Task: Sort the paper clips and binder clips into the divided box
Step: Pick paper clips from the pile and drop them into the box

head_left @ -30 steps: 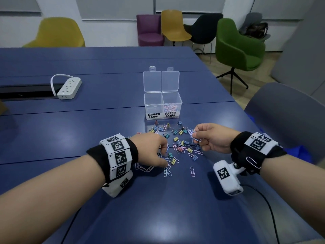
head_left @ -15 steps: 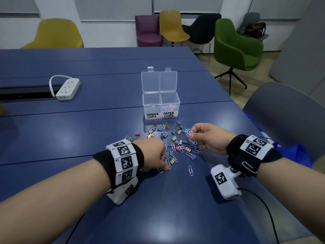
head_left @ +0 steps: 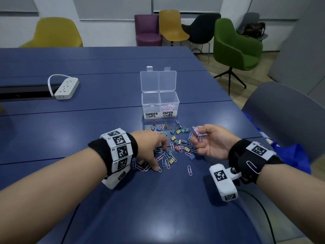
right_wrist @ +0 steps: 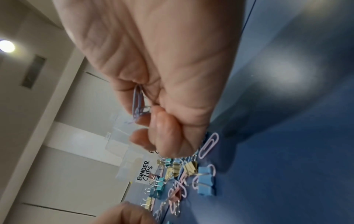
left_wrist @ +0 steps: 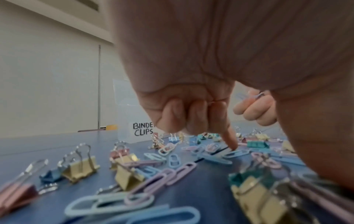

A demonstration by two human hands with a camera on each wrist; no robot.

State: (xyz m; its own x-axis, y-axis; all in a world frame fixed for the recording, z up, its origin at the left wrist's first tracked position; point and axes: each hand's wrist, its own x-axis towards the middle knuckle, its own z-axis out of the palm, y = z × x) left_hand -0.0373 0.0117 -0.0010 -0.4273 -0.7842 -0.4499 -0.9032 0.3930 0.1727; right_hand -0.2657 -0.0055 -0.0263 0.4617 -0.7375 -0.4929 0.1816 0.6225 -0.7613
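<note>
A clear divided box (head_left: 159,93) stands open, labelled BINDER CLIPS on the left and PAPER CLIPS on the right. Pastel paper clips (head_left: 168,107) lie in its right compartment. In front of it lies a mixed pile of clips (head_left: 177,145), with binder clips (left_wrist: 80,168) among them. My left hand (head_left: 160,158) hovers over the pile's near left. Its index finger (left_wrist: 228,136) presses a blue paper clip (left_wrist: 235,153), and the other fingers are curled. My right hand (head_left: 197,135) is raised at the pile's right and pinches a bunch of paper clips (right_wrist: 137,103).
A white power strip (head_left: 66,88) lies far left beside a cable slot (head_left: 24,93). One paper clip (head_left: 189,170) sits alone near me. A black cable (head_left: 263,208) trails from my right wrist. A grey chair (head_left: 284,117) and a blue bag (head_left: 295,155) stand right of the table.
My right hand has rolled palm-up and risen slightly, still holding its paper clips. My left hand has stayed on the pile, its thumb and index finger now spread wider on clips.
</note>
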